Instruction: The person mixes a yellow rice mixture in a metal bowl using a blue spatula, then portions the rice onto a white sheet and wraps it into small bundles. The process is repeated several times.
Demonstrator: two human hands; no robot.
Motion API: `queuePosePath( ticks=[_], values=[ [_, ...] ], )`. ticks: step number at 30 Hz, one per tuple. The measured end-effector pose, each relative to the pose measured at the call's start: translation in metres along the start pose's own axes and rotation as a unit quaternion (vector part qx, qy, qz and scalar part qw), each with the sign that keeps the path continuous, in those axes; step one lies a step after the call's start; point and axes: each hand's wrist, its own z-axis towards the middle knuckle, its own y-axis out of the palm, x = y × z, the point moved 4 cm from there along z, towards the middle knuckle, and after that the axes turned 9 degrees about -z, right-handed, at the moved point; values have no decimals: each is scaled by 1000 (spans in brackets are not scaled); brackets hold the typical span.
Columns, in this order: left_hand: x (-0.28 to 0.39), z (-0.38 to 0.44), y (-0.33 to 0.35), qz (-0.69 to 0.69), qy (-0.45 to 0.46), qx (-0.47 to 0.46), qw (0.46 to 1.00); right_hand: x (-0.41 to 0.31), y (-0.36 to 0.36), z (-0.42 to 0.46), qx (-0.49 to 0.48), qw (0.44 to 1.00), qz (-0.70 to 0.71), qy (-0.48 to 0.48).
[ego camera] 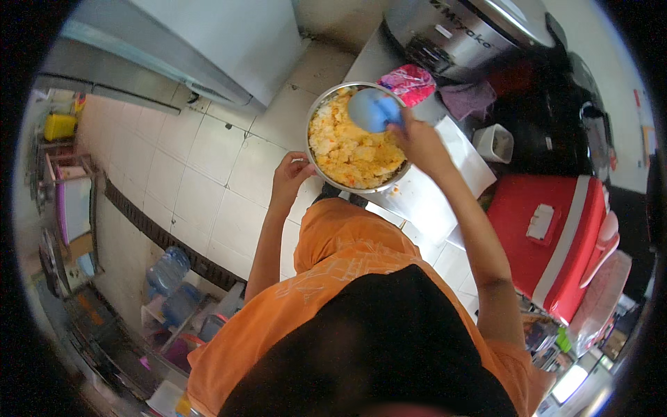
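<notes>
A round metal bowl (359,189) full of yellow and white rice (349,151) is in front of me, partly over a metal counter. My left hand (293,172) grips the bowl's left rim between fingers and thumb. My right hand (419,143) is closed on the handle of a blue rice paddle (367,110). The paddle is blurred and lies over the upper right part of the rice; whether it touches the rice I cannot tell. A few yellow crumbs (395,191) lie on the counter beside the bowl.
Behind the bowl are a pink plastic bag (409,84), a purple cloth (469,99) and a large Miyako rice cooker (458,36). A white container (493,143) and a red cooler box (542,234) stand at right. A floor drain grate (156,227) and water jug (169,270) are at left.
</notes>
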Motion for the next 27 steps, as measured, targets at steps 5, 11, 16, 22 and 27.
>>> queuePosePath(
  ticks=[5,11,16,22,27],
  values=[
    [-1,4,2,-30,28,-4,999,4,18,-27,92,994,20,-50],
    [15,31,4,42,65,13,997,81,14,-79,293,940,151,91],
    [13,28,12,49,43,70,995,165,60,-168,259,926,-116,247],
    [-10,0,7,42,-13,86,995,219,88,-193,235,934,-108,245],
    [-20,-17,2,68,-46,98,992,269,61,-178,345,905,-67,241]
  ],
)
